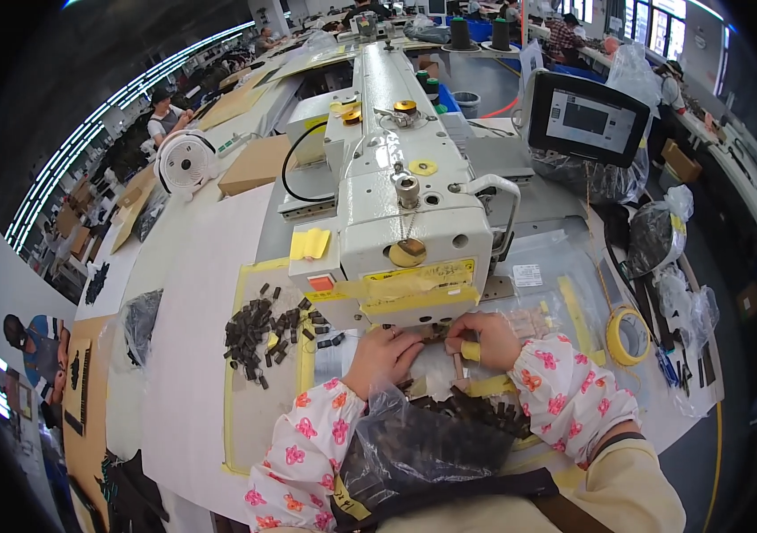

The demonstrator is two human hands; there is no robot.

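Note:
Both my hands work just under the front of a white industrial sewing machine (414, 209). My left hand (385, 357) lies with fingers bent together, their tips pointing under the machine head. My right hand (488, 341) is curled in a pinch beside it, with something yellow around a finger. Whatever the fingertips hold is too small and partly hidden to make out. Close to my body sits a clear plastic bag (396, 435) with small black pieces in it, some spilling at its opening. A scattered pile of short black pieces (258, 336) lies left of my left hand.
A control screen (588, 117) stands right of the machine. Yellow tape roll (629, 336), a blue-handled screwdriver (666, 366) and bagged items lie at the right edge. A white fan (186, 163) and a cardboard sheet (256, 165) are at the left. Other people work farther off.

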